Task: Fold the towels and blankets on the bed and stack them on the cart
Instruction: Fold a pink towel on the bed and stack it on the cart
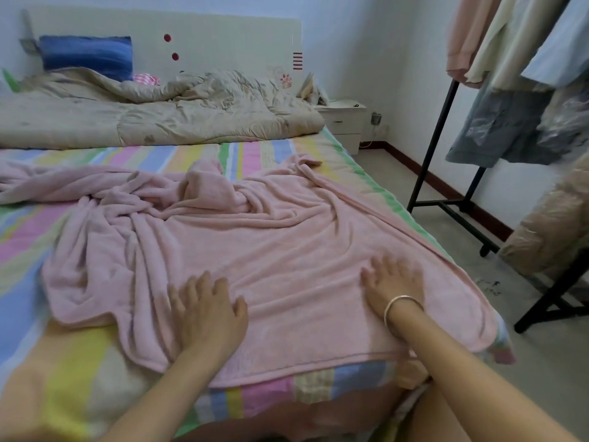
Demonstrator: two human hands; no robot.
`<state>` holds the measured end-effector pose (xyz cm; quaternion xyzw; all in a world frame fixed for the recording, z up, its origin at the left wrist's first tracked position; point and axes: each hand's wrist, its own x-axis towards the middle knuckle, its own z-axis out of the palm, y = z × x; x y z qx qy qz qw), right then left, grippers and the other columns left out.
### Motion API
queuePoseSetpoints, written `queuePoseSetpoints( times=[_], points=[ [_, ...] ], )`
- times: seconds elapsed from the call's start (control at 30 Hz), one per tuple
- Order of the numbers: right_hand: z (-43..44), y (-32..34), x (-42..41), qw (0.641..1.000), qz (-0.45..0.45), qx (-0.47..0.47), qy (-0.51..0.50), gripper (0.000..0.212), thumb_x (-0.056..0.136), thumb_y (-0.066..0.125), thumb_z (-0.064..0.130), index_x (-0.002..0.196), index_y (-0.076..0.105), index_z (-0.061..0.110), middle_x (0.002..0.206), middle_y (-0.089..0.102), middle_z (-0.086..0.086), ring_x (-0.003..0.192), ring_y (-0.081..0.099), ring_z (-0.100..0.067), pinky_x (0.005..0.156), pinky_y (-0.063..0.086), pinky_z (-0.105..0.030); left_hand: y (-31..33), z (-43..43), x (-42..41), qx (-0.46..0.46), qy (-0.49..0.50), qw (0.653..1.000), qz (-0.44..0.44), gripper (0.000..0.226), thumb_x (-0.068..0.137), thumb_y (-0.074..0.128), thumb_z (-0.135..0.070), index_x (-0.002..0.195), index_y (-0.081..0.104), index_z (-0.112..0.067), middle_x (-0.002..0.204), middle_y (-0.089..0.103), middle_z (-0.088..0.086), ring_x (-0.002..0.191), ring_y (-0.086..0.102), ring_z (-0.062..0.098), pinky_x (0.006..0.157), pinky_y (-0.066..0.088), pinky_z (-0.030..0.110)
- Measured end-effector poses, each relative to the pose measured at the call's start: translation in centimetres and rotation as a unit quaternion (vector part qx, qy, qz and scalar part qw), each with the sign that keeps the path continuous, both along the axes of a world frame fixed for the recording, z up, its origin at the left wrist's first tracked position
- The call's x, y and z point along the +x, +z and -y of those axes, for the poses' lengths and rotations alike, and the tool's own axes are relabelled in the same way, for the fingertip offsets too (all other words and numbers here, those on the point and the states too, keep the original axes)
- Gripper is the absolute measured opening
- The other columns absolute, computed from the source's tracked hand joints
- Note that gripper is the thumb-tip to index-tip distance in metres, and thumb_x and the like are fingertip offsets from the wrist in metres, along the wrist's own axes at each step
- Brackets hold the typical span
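A pink fleece blanket [287,244] lies spread over the near half of the bed, smooth on the right and bunched into twisted folds on the left and far side. My left hand [208,309] rests flat on it near the front edge, fingers straight. Further right, my right hand [390,283], with a silver bangle on the wrist, presses flat on the blanket close to the bed's right edge. A beige quilt [153,116] lies crumpled across the head of the bed. No cart is in view.
The bed has a striped pastel sheet [63,362] and a white headboard [207,43] with a blue pillow [87,55]. A white nightstand [344,122] stands at the far right. A black clothes rack [446,122] with hanging garments stands on the floor to the right.
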<state>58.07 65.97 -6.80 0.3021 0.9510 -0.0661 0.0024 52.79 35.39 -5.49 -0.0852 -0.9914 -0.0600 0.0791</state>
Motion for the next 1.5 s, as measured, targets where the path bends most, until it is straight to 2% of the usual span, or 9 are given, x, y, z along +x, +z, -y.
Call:
queuePoseSetpoints(
  times=[0.13, 0.47, 0.67, 0.77, 0.9, 1.03, 1.2, 1.37, 1.5],
  points=[
    [-0.4, 2.6, -4.1, 0.983, -0.022, -0.028, -0.179, 0.071, 0.094, 0.025, 0.058, 0.151, 0.023, 0.016, 0.16, 0.01, -0.01, 0.147, 0.005, -0.03, 0.118, 0.006, -0.049, 2.0, -1.8, -6.4, 0.06, -0.069, 0.993, -0.074, 0.046, 0.086, 0.056, -0.032, 0.13, 0.056, -0.018, 0.144, 0.045, 0.008, 0.135, 0.036, 0.028, 0.117, 0.014, 0.049],
    [-1.7, 4.2, -23.0, 0.991, -0.096, 0.038, 0.082, 0.055, 0.098, 0.034, 0.046, 0.148, 0.025, 0.024, 0.157, 0.019, -0.005, 0.145, 0.01, -0.032, 0.119, 0.01, -0.043, 5.7, -9.2, -25.2, 0.109, -0.191, 0.974, -0.059, 0.038, 0.091, 0.047, -0.013, 0.128, 0.053, -0.02, 0.135, 0.052, 0.0, 0.121, 0.049, 0.025, 0.098, 0.036, 0.036],
    [-7.9, 2.2, -32.4, 0.996, -0.055, 0.041, 0.054, 0.051, 0.096, 0.044, 0.039, 0.144, 0.03, 0.025, 0.147, 0.035, -0.006, 0.133, 0.033, -0.031, 0.108, 0.031, -0.039, 4.1, -13.5, -34.1, -0.018, -0.071, 0.992, 0.105, 0.068, 0.087, 0.056, -0.024, 0.147, 0.023, -0.019, 0.144, 0.038, 0.01, 0.128, 0.043, 0.032, 0.1, 0.041, 0.042],
    [-10.7, 1.5, -34.3, 0.993, -0.07, 0.053, 0.073, 0.03, 0.095, 0.044, 0.028, 0.124, 0.05, 0.022, 0.126, 0.052, -0.006, 0.117, 0.048, -0.03, 0.09, 0.041, -0.037, 3.7, -14.6, -36.4, -0.093, 0.004, 0.986, 0.141, 0.062, 0.078, 0.069, -0.045, 0.126, 0.042, -0.014, 0.117, 0.054, 0.008, 0.113, 0.053, 0.03, 0.089, 0.045, 0.039],
    [-16.0, 2.6, -35.7, 0.982, -0.17, -0.072, -0.029, 0.022, 0.092, 0.043, 0.023, 0.104, 0.061, 0.017, 0.109, 0.063, -0.012, 0.102, 0.059, -0.036, 0.079, 0.043, -0.035, 4.6, -15.9, -37.1, -0.11, 0.033, 0.984, 0.135, 0.024, 0.08, 0.068, -0.03, 0.092, 0.052, -0.016, 0.087, 0.052, 0.002, 0.088, 0.054, 0.027, 0.073, 0.042, 0.034],
    [-23.2, 4.1, -35.0, 0.986, -0.129, -0.041, -0.096, 0.03, 0.096, 0.036, 0.015, 0.103, 0.065, 0.008, 0.096, 0.063, -0.017, 0.095, 0.061, -0.037, 0.071, 0.041, -0.034, 4.8, -17.8, -37.6, -0.113, 0.034, 0.993, -0.016, 0.024, 0.087, 0.054, -0.013, 0.11, 0.056, -0.017, 0.114, 0.058, 0.007, 0.109, 0.054, 0.027, 0.078, 0.037, 0.033],
    [-27.2, 4.2, -33.1, 0.994, -0.048, -0.028, -0.098, 0.035, 0.099, 0.036, 0.025, 0.107, 0.065, 0.007, 0.112, 0.064, -0.02, 0.105, 0.06, -0.037, 0.079, 0.045, -0.036, 4.6, -22.6, -38.9, -0.067, -0.063, 0.958, -0.273, 0.03, 0.07, 0.069, 0.004, 0.094, 0.056, -0.006, 0.092, 0.057, 0.015, 0.084, 0.057, 0.033, 0.065, 0.044, 0.04],
    [-25.6, 3.7, -32.1, 0.997, -0.038, -0.068, -0.017, 0.043, 0.083, 0.06, 0.044, 0.115, 0.055, 0.016, 0.12, 0.06, -0.013, 0.108, 0.058, -0.033, 0.091, 0.049, -0.038, 4.6, -24.6, -36.9, -0.065, -0.058, 0.982, -0.165, 0.062, 0.087, 0.052, -0.003, 0.144, 0.032, -0.014, 0.15, 0.029, 0.013, 0.135, 0.033, 0.031, 0.108, 0.029, 0.04],
    [-21.6, 5.3, -30.6, 0.994, -0.053, 0.009, 0.096, 0.057, 0.087, 0.055, 0.042, 0.135, 0.041, 0.016, 0.137, 0.046, -0.011, 0.125, 0.044, -0.032, 0.101, 0.041, -0.041, 5.1, -23.3, -33.6, -0.047, -0.083, 0.989, -0.113, 0.052, 0.088, 0.053, -0.013, 0.137, 0.041, -0.021, 0.146, 0.035, 0.005, 0.128, 0.042, 0.026, 0.105, 0.031, 0.035]
  ],
)
